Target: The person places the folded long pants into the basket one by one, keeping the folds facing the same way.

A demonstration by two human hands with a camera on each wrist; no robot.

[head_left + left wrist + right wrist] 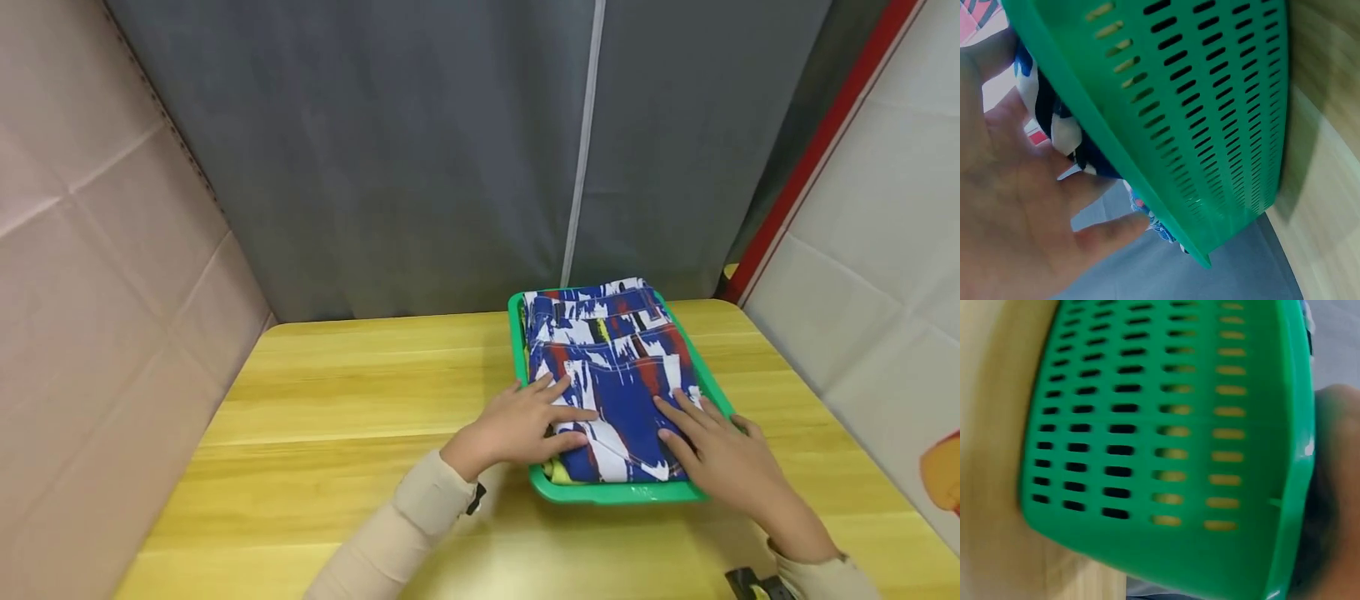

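Folded shorts (615, 392) in a blue, white and red brushstroke print lie on top in a green plastic basket (622, 494). My left hand (517, 425) rests on their left side with the fingers spread. On the right side my right hand (727, 458) lies with its fingers extended over the cloth and the basket rim. A bit of yellow cloth (558, 473) shows beneath the shorts at the near left corner. In the left wrist view the slotted basket wall (1204, 125) stands beside the left hand (1029, 181). The right hand (1338, 500) is blurred at that view's edge.
The basket stands on a wood-grain table (337, 417), toward its right side. A dark grey curtain (390, 167) hangs behind the table. Pale panels rise on both sides, the right panel (870, 275) having a red edge.
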